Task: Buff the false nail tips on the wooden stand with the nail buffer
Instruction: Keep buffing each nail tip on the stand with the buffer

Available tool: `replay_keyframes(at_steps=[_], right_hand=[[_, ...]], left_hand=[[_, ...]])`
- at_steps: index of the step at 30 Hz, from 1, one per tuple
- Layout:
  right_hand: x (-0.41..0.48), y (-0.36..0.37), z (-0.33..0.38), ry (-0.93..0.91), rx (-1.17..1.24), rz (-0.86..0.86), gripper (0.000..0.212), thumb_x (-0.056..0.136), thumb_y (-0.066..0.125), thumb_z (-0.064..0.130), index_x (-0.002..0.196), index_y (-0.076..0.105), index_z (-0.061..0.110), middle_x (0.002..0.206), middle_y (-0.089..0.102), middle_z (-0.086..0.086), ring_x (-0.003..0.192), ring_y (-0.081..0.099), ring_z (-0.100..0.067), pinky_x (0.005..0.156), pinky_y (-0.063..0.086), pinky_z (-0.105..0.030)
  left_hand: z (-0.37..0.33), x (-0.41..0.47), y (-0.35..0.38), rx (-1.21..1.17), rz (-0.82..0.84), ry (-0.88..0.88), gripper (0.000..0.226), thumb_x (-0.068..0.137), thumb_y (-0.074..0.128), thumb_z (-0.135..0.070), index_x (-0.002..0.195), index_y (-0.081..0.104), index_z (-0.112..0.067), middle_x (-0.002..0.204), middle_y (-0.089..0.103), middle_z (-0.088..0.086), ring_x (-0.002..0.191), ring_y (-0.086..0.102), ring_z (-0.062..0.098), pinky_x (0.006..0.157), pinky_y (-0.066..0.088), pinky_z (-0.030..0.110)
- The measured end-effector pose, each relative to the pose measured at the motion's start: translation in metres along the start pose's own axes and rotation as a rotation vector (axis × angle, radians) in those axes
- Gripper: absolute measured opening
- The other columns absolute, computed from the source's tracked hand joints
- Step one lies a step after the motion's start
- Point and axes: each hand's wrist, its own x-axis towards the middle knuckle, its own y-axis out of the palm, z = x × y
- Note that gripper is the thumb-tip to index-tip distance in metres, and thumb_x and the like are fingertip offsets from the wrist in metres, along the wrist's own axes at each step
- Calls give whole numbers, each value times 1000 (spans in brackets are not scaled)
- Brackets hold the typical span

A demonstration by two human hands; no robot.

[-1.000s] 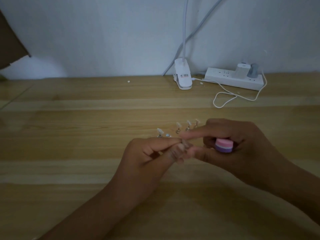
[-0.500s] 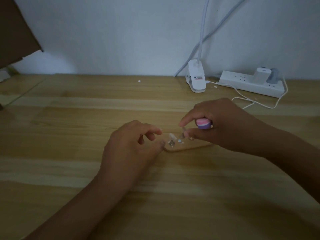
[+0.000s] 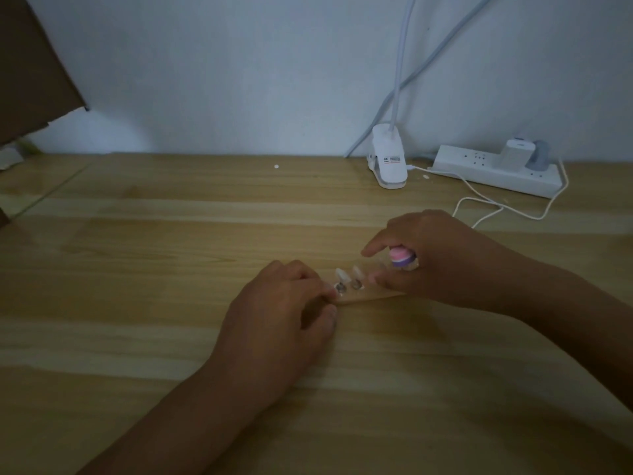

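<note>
A small wooden stand (image 3: 370, 296) lies on the table between my hands. Two pale false nail tips (image 3: 349, 274) stand on metal pegs at its left end; the rest of the stand is hidden under my right hand. My left hand (image 3: 284, 313) rests at the stand's left end, fingertips curled against its edge. My right hand (image 3: 442, 258) grips the pink and purple nail buffer (image 3: 400, 257) in its curled fingers, forefinger stretched out above the stand and thumb tip down beside the pegs.
At the back of the wooden table (image 3: 171, 337) a white clip lamp base (image 3: 388, 162) stands by the wall. Right of it lies a white power strip (image 3: 503, 171) with plugs and a looping white cable (image 3: 486, 207). A brown cardboard flap (image 3: 30, 70) hangs at the far left.
My hands were together pinching a nail tip, then parted. The left hand dropped to the stand's left end; the right hand, still with the buffer, moved over the stand's right part.
</note>
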Motion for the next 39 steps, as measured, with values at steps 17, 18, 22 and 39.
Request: replay_keyframes(at_steps=[17, 18, 22, 39], right_hand=[[-60, -4, 25, -96, 244, -330, 21, 78, 83, 27, 98, 80, 22, 65, 44, 28, 63, 48, 10, 64, 32, -2], [-66, -5, 30, -100, 287, -345, 23, 77, 80, 30, 98, 80, 22, 64, 43, 29, 61, 47, 10, 62, 31, -1], [-84, -3, 41, -105, 365, -385, 29, 76, 81, 36, 102, 78, 24, 65, 44, 27, 60, 48, 9, 62, 30, 0], [-107, 37, 24, -83, 437, -329, 18, 101, 48, 27, 117, 55, 29, 114, 52, 12, 105, 56, -13, 89, 39, -13]], left_hand=[[-14, -3, -8, -92, -76, 75, 30, 76, 59, -56, 92, 72, -34, 87, 62, -18, 81, 51, -1, 68, 40, 12], [-19, -4, -8, -271, -49, 91, 30, 76, 60, -53, 95, 73, -34, 87, 66, -16, 79, 55, 2, 65, 40, 11], [-33, -10, -2, -951, 319, 99, 26, 87, 62, -31, 111, 71, -32, 100, 73, -8, 80, 65, 6, 60, 49, 24], [-33, -17, 16, -748, 156, 67, 7, 82, 74, -30, 86, 79, -26, 68, 69, -5, 60, 62, 10, 55, 45, 17]])
